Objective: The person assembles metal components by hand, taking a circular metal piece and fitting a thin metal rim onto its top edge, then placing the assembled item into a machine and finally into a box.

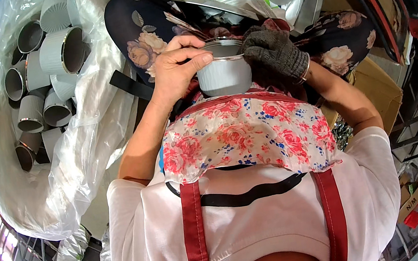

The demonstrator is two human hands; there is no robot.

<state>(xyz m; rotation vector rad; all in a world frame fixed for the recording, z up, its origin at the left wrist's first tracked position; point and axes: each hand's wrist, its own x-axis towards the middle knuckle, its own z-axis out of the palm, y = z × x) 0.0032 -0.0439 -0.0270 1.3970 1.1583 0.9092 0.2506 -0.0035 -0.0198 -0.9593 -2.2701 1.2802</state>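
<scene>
Both hands grip a grey ribbed cup (224,73): bare left hand (176,70), gloved right hand (276,51). Bagged grey cups (44,74) lie left.

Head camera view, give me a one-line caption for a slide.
Bare left hand and gloved right hand grip a grey ribbed cup above a floral apron.

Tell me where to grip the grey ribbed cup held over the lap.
Probably the ribbed side wall of the grey cup, from its sides. It stands upright with its open metal rim up; the left hand pinches the rim from its left, and the gloved right hand meets it from the right.
</scene>
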